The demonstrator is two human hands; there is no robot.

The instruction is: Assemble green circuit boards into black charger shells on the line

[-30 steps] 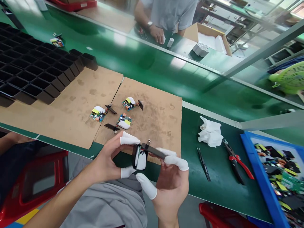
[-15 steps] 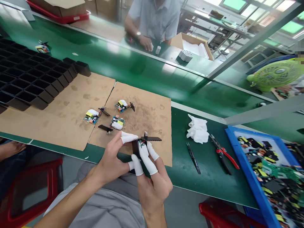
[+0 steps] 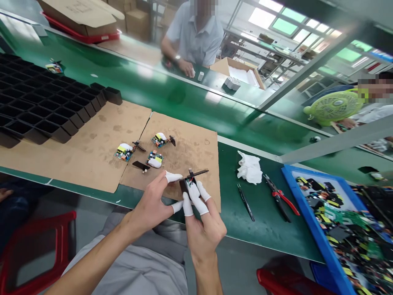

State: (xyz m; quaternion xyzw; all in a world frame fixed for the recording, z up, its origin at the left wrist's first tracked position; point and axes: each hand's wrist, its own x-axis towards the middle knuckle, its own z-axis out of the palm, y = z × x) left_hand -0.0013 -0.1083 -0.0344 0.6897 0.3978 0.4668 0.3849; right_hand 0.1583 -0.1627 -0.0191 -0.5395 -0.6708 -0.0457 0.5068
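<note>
My right hand (image 3: 204,229), in white finger cots, grips a small black plastic case (image 3: 183,187) with its thumb and fingers. White material and thin wires show at the case's open end, and a black plug plate (image 3: 198,173) with metal prongs sticks out there. Just left of the case is my left hand (image 3: 155,198), thumb and index finger spread apart, the fingertips close to its side. Whether they touch it is hard to tell. Beyond my hands lie circuit boards with plug plates: one on the left (image 3: 124,152), one at the back (image 3: 160,139), one nearer (image 3: 155,159).
Rows of black cases (image 3: 46,96) stand on the left cardboard (image 3: 92,164). To the right lie a white cloth (image 3: 249,168), tweezers (image 3: 245,203), red-handled pliers (image 3: 281,198) and a blue tray (image 3: 310,213) of parts. A co-worker (image 3: 193,37) sits across the bench.
The right hand and the case have shifted slightly right in view. The left hand's thumb and index finger have come away from their grip around the case. The camera view has turned a little.
</note>
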